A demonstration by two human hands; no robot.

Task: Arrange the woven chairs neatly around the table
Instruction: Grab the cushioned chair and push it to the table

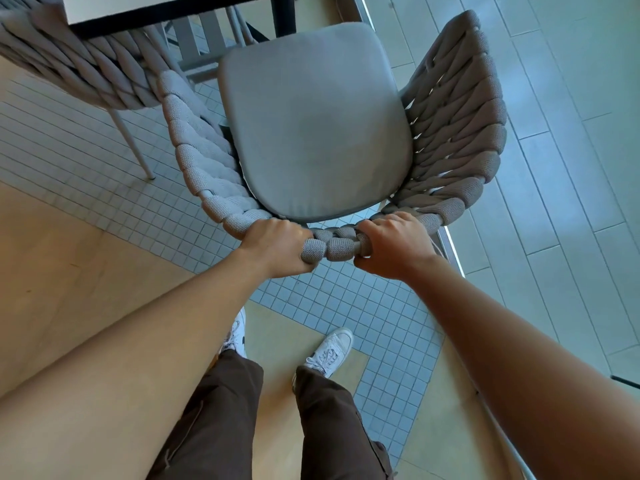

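Chair position: grey woven-rope armchair with padded seat cushion [322,133] faces the white dark-edged surface [166,12], not tucked in.
Hands: I see left hand [277,247] and right hand [394,247] both clenched on its backrest rim.
Handling: I judge frame stiff, weave soft; rim gives grip.

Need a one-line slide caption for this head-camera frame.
Both hands, left hand and right hand, grip the top rail of a woven chair facing the table, beside a second woven chair.

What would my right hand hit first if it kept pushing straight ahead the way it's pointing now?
Probably the seat cushion: the right hand grips the chair's woven backrest rim and points across the seat toward the table. Depth is hard to judge.
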